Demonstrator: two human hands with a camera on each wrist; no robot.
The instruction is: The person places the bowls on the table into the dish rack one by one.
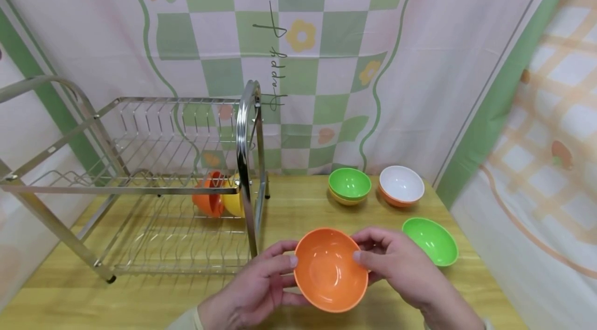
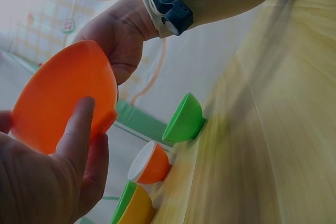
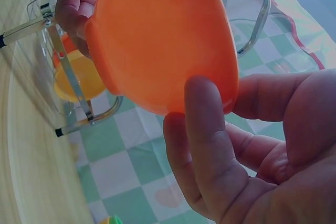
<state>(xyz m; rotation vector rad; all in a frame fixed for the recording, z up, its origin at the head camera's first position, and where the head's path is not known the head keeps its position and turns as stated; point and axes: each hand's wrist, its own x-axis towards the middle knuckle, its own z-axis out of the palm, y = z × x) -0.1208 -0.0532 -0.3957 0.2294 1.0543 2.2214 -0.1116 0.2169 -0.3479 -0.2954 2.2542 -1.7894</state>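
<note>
Between my two hands an orange bowl (image 1: 331, 270) is held up over the front of the table, its inside facing the head camera. My left hand (image 1: 263, 283) grips its left rim, thumb on the edge and fingers against the outside. On the opposite side my right hand (image 1: 396, 262) pinches the rim, with the thumb on top and fingers behind. The right wrist view shows the bowl's smooth underside (image 3: 163, 35) with fingertips pressed to it. A green bowl (image 1: 430, 241) sits on the table just beyond the right hand.
A two-tier metal dish rack (image 1: 186, 191) stands at left; an orange bowl (image 1: 207, 200) and a yellow bowl (image 1: 233, 198) lean in its lower tier. At back right are a green bowl (image 1: 350, 183) stacked on a yellow one and a white-lined orange bowl (image 1: 401, 185). Patterned curtains surround the table.
</note>
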